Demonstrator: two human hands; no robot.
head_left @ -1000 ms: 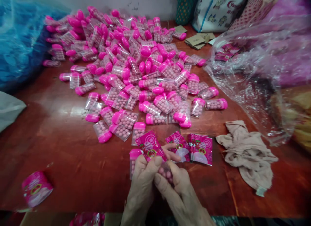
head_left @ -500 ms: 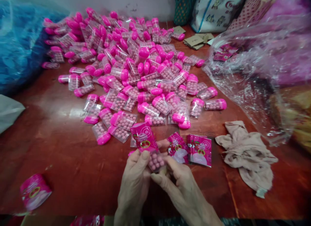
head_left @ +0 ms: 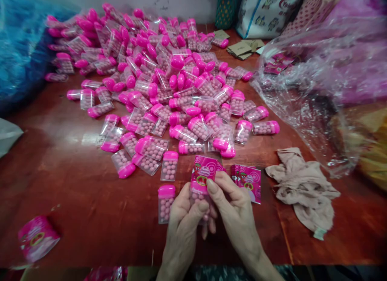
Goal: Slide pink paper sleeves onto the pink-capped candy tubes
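Near the table's front edge, my left hand (head_left: pixel 183 222) is closed around a clear plastic container of pink candy balls (head_left: pixel 198 197), its thumb across the front. A printed magenta sleeve (head_left: pixel 203 171) covers the container's upper part, hiding its cap. My right hand (head_left: pixel 236 210) pinches the sleeve's right side, thumb on the front. Just left of the hands lie two pink-capped candy containers (head_left: pixel 166 206). A stack of flat printed sleeves (head_left: pixel 252 184) lies partly behind my right hand.
A large pile of pink-capped candy containers (head_left: pixel 145 83) covers the table's (head_left: pixel 90 192) back. A beige cloth (head_left: pixel 305 188) and a clear plastic bag (head_left: pixel 302 107) lie right. Far left are a loose printed sleeve (head_left: pixel 38 238) and a blue bag (head_left: pixel 24 51). Brown cards (head_left: pixel 242 50) lie behind.
Both hands have moved right with the container and sleeve. The sleeve has turned from tilted to nearly upright. Two containers beside my left hand have come into fuller view.
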